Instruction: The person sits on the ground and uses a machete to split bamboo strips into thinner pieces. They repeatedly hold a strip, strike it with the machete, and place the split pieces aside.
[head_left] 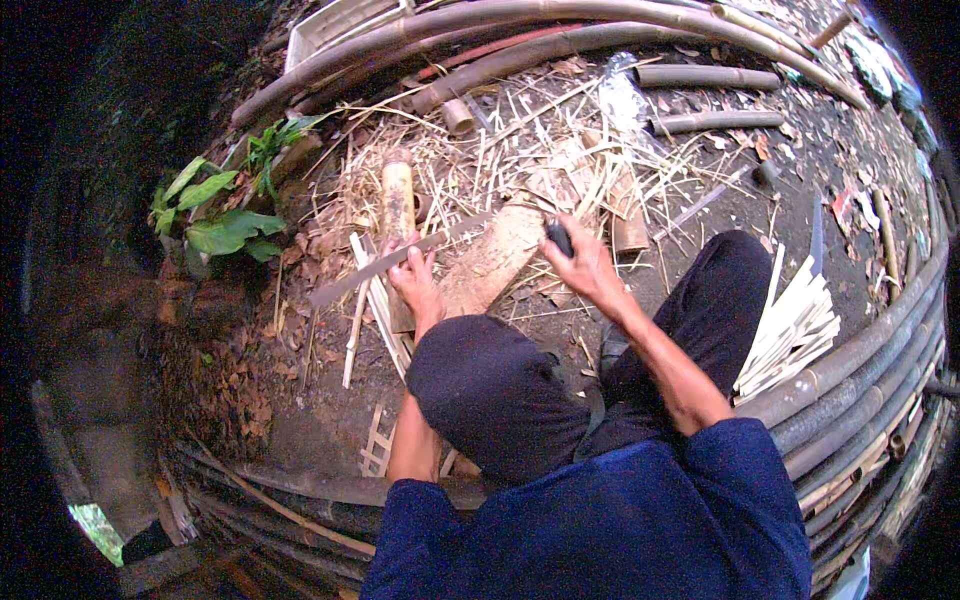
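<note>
My right hand [590, 265] is closed around the black handle [558, 238] of a hand tool, above a pale, worn wooden block [495, 262]. A long, flat grey-brown strip [350, 286] slants across the block's left side; I cannot tell whether it is a blade or a bamboo slat. My left hand [415, 280] pinches this strip near its middle. Just beyond that hand stands a yellowish bamboo section [398, 195]. Several pale split strips [377, 300] lie under and beside my left wrist.
Bamboo shavings [480, 150] litter the ground ahead. A bundle of pale slats [795, 330] lies right of my dark-trousered knee [735, 265]. Long bamboo poles [860, 370] are stacked at the right, more poles [560, 45] curve across the far side. Green leaves [230, 232] grow at left.
</note>
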